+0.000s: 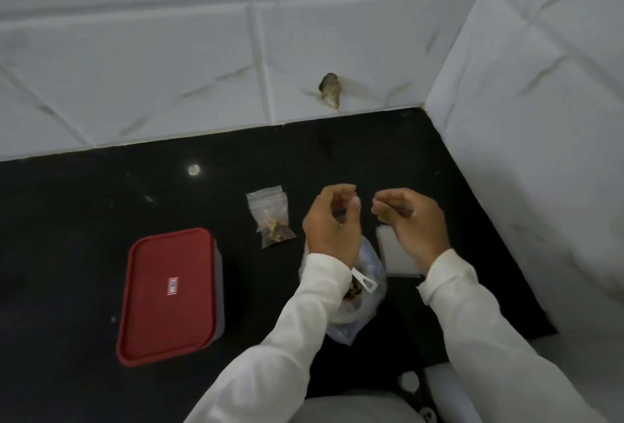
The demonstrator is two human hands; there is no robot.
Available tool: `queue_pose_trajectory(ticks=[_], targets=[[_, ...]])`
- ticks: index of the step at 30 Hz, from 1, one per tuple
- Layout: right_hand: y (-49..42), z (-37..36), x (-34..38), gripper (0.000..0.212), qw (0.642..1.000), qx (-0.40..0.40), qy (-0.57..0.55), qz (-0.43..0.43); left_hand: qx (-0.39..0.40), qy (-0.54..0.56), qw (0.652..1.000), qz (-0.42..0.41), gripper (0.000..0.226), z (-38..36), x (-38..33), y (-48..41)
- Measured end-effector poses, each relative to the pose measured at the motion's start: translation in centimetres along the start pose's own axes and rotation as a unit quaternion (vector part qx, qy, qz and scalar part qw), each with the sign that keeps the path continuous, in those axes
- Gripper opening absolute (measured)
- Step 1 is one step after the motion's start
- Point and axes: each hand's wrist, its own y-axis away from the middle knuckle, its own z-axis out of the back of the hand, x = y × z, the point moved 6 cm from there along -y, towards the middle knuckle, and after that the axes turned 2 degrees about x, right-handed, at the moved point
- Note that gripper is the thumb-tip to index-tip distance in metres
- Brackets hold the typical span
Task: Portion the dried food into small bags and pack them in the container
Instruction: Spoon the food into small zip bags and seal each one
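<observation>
Both hands hover above the black tabletop (pixel 84 220), sleeved forearms reaching in from 5 o'clock. The left hand (pixel 332 220) and right hand (pixel 410 220) face each other, fingers curled and fingertips pinched. I cannot tell what they hold. A filled small bag (pixel 271 220) lies at the left hand's 9 o'clock, and the red-lidded container (pixel 172 294) at 8 o'clock.

Glossy black stone countertop (pixel 84 220); glossy white marbled wall tiles (pixel 135 68); matt red plastic container lid (pixel 169 294); clear plastic zip bag (pixel 271 216); white cloth sleeves (pixel 304 338).
</observation>
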Motion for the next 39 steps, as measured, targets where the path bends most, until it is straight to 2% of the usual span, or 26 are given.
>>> queue_pose_trajectory(ticks=[3, 6, 10, 14, 16, 24, 35, 39], targets=[[0.9, 3.7, -3.4, 0.016, 0.999, -0.049, 0.0, -0.019, 0.09, 0.047, 0.993, 0.058, 0.019, -4.4, 0.6, 1.3], [1.2, 5.6, -7.4, 0.015, 0.995, -0.073, 0.033, -0.051, 0.113, 0.073, 0.984, 0.117, 0.021, -7.8, 2.7, 3.7], [1.3, 6.0, -11.5, 0.016, 0.992, -0.063, 0.071, -0.086, 0.168, -0.038, 0.971, 0.166, 0.038, -11.2, 5.3, 7.1], [1.0, 5.5, -14.0, 0.031, 0.987, -0.04, 0.077, -0.136, 0.21, -0.169, 0.953, 0.137, 0.05, -13.1, 5.6, 8.0], [1.0, 4.9, -14.4, 0.033, 0.987, -0.029, 0.067, -0.145, 0.224, -0.191, 0.945, 0.145, 0.052, -13.4, 6.2, 7.9], [0.7, 4.0, -15.5, 0.027, 0.986, 0.017, 0.07, -0.149, 0.204, -0.184, 0.938, 0.212, 0.051, -13.9, 8.4, 7.6], [-0.6, 3.9, -15.0, 0.024, 0.989, 0.041, 0.066, -0.123, 0.197, -0.188, 0.938, 0.214, 0.049, -13.6, 8.5, 7.7], [-0.8, 3.9, -14.3, 0.015, 0.991, 0.034, 0.06, -0.116, 0.203, -0.19, 0.936, 0.216, 0.047, -13.5, 8.4, 7.6]])
